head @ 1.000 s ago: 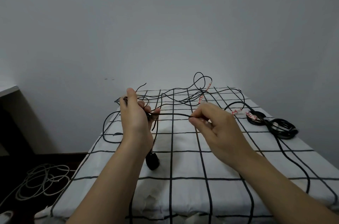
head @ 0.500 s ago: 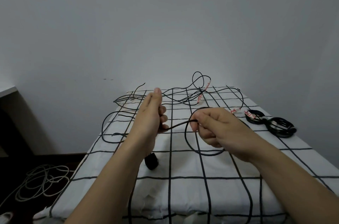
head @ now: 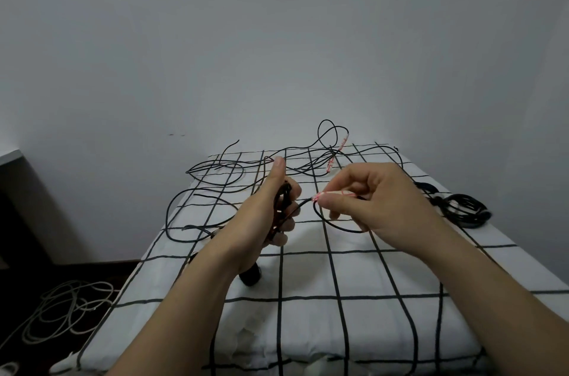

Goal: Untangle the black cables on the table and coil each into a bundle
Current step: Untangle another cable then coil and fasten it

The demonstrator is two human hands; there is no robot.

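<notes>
Head: L hand [head: 261, 218] round coil [head: 284, 198], R hand [head: 380, 200] pinch on cable [head: 338, 227]; bundles [head: 465, 210] R, floor cords [head: 61, 311] L.

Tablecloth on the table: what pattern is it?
The tablecloth is white with a black grid; the head view shows it best.
</notes>
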